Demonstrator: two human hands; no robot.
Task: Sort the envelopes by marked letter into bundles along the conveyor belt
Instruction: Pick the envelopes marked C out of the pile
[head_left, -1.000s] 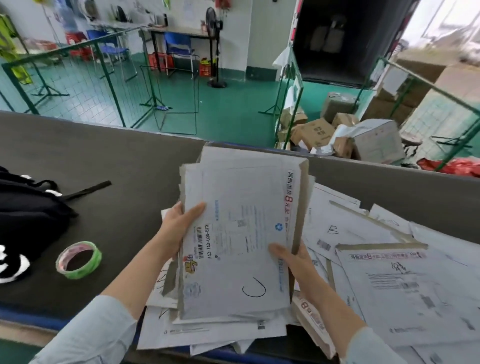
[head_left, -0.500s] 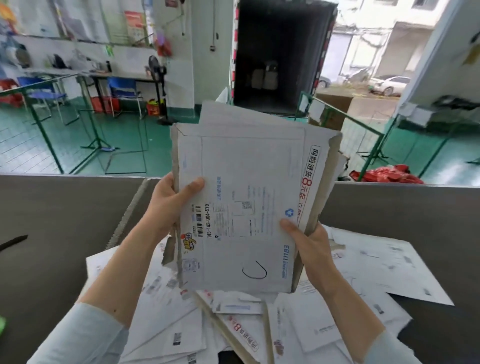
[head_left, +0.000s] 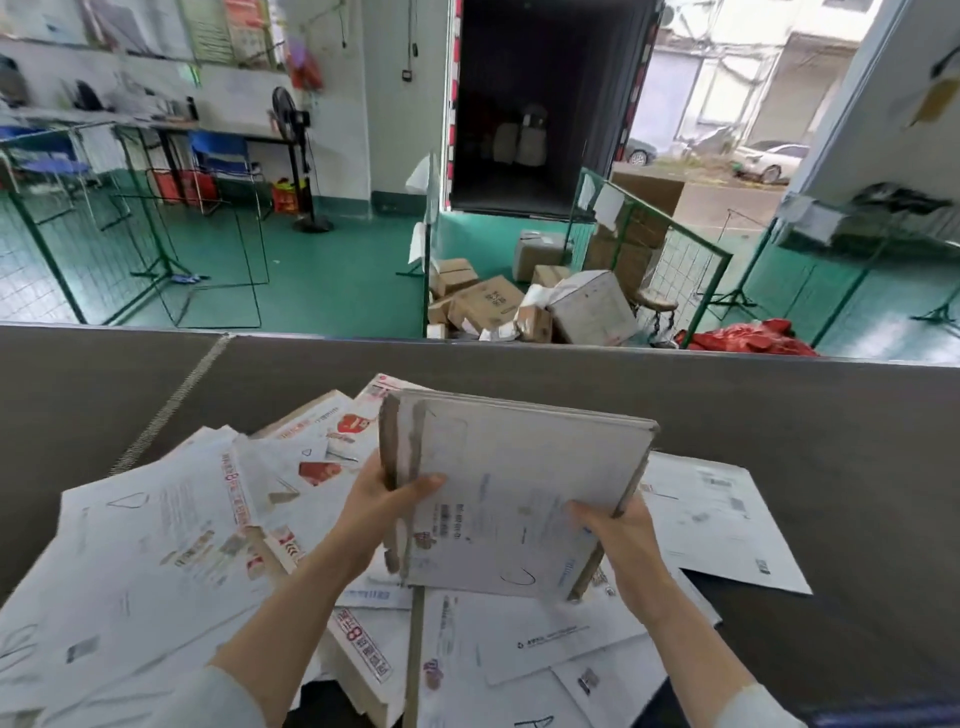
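Gripping one envelope stack (head_left: 511, 499), count unclear: left hand (head_left: 382, 499), right hand (head_left: 618, 530).

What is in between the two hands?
In the head view, a stack of envelopes sits between the left hand and the right hand. Both hands grip its sides, and the top one has a C drawn on it.

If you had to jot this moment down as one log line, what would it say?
left hand: grips stack's left edge | right hand: grips right edge | envelope stack: C-marked, above loose envelopes | conveyor belt
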